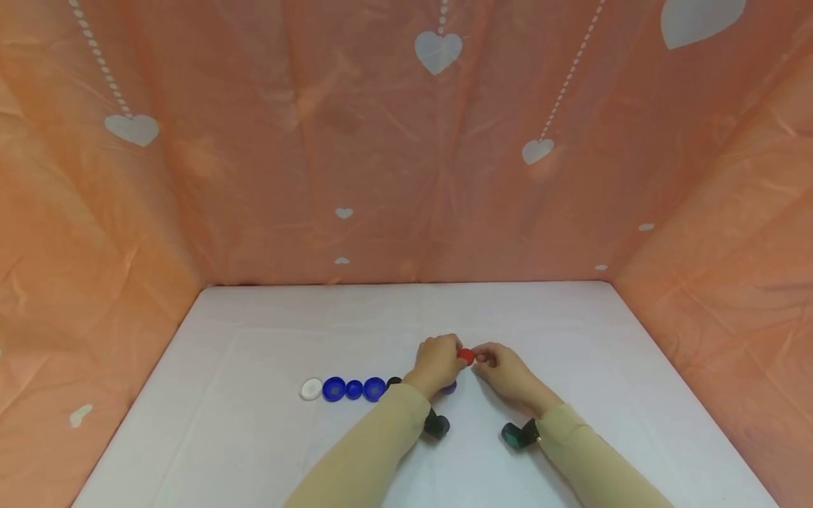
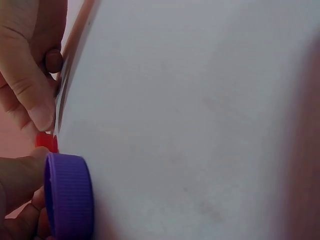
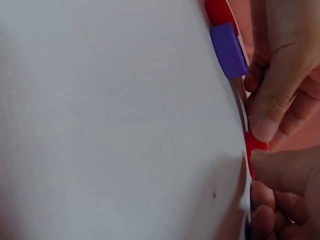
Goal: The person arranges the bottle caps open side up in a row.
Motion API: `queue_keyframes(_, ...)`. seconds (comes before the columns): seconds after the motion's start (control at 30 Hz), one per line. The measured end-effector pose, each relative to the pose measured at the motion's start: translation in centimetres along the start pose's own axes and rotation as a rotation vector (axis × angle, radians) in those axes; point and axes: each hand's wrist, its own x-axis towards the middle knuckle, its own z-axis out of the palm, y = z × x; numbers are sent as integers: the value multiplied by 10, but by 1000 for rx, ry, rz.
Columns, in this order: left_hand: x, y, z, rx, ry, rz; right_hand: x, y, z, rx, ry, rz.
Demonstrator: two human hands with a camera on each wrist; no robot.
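Between my two hands is a small red bottle cap, raised on its edge in the wrist views. My left hand pinches it from the left with thumb and fingers. From the right, my right hand holds its other side, the thumb lying over the red rim in the right wrist view. Just below the left hand, a ridged purple bottle cap is partly covered in the head view. Another red cap shows beside the purple one in the right wrist view, hidden by the left hand in the head view.
A row of caps runs leftward on the white table: a black cap, a blue cap, a smaller blue cap, another blue cap and a white cap. Orange cloth with hearts encloses the back and sides.
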Motion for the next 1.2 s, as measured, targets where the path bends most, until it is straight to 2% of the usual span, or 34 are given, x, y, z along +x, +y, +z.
queue_keyframes(0.2, 0, -1, 0, -45, -27, 23, 2, -4, 1, 11, 10, -6)
queue_keyframes(0.33, -1, 0, -4, -40, -39, 43, 3, -3, -1, 20, -6, -20)
queue_keyframes(0.43, -3, 0, -7, -41, -33, 59, 2, -3, -2, 27, -14, -26)
queue_keyframes(0.6, -8, 1, -16, -103, -11, 66, -3, -8, -6, 7, 18, -70)
queue_keyframes(0.73, -19, -1, -23, -174, -13, 51, -11, -14, -8, 10, 22, -109)
queue_keyframes(0.87, -35, -6, -27, -249, -29, 38, -19, -19, -7, 15, 2, -138)
queue_keyframes(1.0, -46, -12, -29, -264, -7, 53, -23, -22, -4, 9, -8, -175)
queue_keyframes(1.2, -51, -17, -32, -256, 36, 92, -23, -26, 0, -3, 4, -223)
